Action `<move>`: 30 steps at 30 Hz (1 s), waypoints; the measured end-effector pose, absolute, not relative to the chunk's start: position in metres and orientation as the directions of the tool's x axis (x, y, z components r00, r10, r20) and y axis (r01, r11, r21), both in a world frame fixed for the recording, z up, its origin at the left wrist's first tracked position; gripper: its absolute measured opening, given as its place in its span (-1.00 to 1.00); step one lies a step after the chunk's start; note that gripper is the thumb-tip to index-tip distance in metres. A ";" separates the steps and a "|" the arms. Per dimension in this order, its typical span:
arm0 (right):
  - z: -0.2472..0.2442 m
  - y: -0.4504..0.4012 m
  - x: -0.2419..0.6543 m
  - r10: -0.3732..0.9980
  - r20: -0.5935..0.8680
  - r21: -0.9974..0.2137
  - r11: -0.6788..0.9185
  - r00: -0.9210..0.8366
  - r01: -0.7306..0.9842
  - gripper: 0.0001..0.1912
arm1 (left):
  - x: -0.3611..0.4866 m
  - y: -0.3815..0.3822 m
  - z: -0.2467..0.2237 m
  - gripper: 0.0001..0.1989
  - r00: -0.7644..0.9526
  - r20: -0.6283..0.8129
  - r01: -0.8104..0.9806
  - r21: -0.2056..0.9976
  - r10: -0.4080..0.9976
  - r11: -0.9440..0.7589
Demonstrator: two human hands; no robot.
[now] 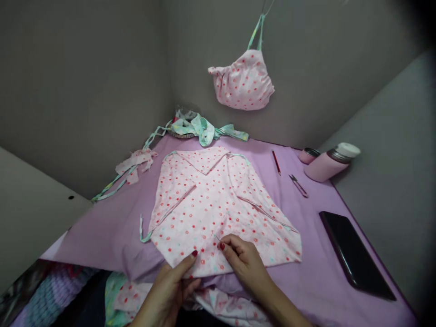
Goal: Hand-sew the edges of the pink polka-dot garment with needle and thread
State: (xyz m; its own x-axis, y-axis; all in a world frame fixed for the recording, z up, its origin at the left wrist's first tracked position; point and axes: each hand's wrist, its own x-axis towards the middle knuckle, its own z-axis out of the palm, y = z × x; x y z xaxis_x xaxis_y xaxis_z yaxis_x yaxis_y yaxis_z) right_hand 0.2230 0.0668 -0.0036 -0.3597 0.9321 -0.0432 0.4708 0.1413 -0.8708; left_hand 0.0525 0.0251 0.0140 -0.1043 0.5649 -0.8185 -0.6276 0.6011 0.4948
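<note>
The left hand (166,290) rests open on one pink dotted cloth (204,209); the right hand (243,263) pinches one needle (216,237) between its fingertips (222,245).

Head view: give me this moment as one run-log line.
left hand: on pink dotted fabric | right hand: needle at fingertips | surface: lilac sheet

We look down into a corner where two plain, matte grey walls (85,77) meet along a vertical seam. A pale panel (34,218) with a small round hole closes in the lower left, a lighter grey partition (384,150) slants in on the right, and a lilac-sheeted surface (102,245) spreads between them. The light is soft and even, fading to darkness at the top right corner of our view.
</note>
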 end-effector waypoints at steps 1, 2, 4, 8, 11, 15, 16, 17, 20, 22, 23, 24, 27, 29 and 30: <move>-0.004 0.066 0.223 0.930 -0.044 -0.868 0.146 -0.366 0.474 -0.78 | 0.055 0.027 0.014 -0.63 -0.108 -0.807 -0.604 0.518 0.581 0.606; -0.003 0.066 0.223 0.927 -0.043 -0.868 0.151 -0.373 0.474 -0.78 | 0.057 0.029 0.012 -0.61 -0.110 -0.790 -0.570 0.548 0.603 0.613; -0.002 0.065 0.224 0.921 -0.040 -0.875 0.155 -0.387 0.459 -0.76 | 0.060 0.032 0.007 -0.58 -0.121 -0.762 -0.490 0.603 0.636 0.630; 0.005 0.066 0.227 0.916 -0.052 -0.901 0.128 -0.397 0.415 -0.76 | 0.062 0.031 -0.004 -0.55 -0.120 -0.740 -0.433 0.639 0.662 0.636; 0.009 0.067 0.229 0.896 -0.060 -0.879 0.160 -0.439 0.448 -0.78 | 0.063 0.028 -0.004 -0.54 -0.085 -0.711 -0.458 0.650 0.698 0.607; 0.009 0.065 0.230 0.858 -0.084 -0.834 0.218 -0.507 0.507 -0.77 | 0.063 0.026 -0.002 -0.59 -0.072 -0.738 -0.479 0.615 0.671 0.626; 0.008 0.064 0.229 0.854 -0.087 -0.823 0.229 -0.514 0.520 -0.76 | 0.063 0.026 -0.002 -0.60 -0.078 -0.742 -0.486 0.612 0.666 0.624; 0.007 0.064 0.229 0.851 -0.086 -0.812 0.242 -0.519 0.531 -0.76 | 0.063 0.026 -0.002 -0.59 -0.086 -0.745 -0.490 0.609 0.661 0.623; 0.007 0.065 0.229 0.845 -0.076 -0.788 0.275 -0.529 0.552 -0.75 | 0.063 0.027 -0.001 -0.56 -0.097 -0.748 -0.493 0.609 0.657 0.621; 0.007 0.066 0.230 0.841 -0.076 -0.781 0.283 -0.535 0.556 -0.73 | 0.062 0.028 0.000 -0.55 -0.090 -0.747 -0.488 0.609 0.659 0.625; 0.007 0.066 0.230 0.838 -0.080 -0.778 0.286 -0.540 0.560 -0.72 | 0.062 0.028 0.001 -0.55 -0.083 -0.745 -0.484 0.611 0.662 0.627; 0.007 0.066 0.230 0.835 -0.083 -0.774 0.289 -0.543 0.563 -0.72 | 0.062 0.028 0.002 -0.54 -0.076 -0.742 -0.481 0.612 0.666 0.628; 0.007 0.067 0.230 0.827 -0.091 -0.762 0.301 -0.555 0.574 -0.71 | 0.061 0.029 0.003 -0.52 -0.063 -0.745 -0.474 0.607 0.664 0.637; 0.008 0.067 0.231 0.821 -0.095 -0.756 0.308 -0.562 0.578 -0.71 | 0.060 0.029 0.004 -0.50 -0.053 -0.751 -0.475 0.599 0.658 0.645; 0.008 0.067 0.231 0.818 -0.100 -0.753 0.310 -0.567 0.581 -0.71 | 0.060 0.029 0.005 -0.49 -0.047 -0.747 -0.476 0.600 0.663 0.643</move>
State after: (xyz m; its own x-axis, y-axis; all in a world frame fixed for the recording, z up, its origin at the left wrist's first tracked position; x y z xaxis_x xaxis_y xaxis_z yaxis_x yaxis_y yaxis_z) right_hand 0.2309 0.0673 0.0079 -0.5666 0.8178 -0.1004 0.5809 0.3101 -0.7526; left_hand 0.0598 0.0290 0.0047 -0.0472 0.6627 -0.7474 -0.4757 0.6430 0.6002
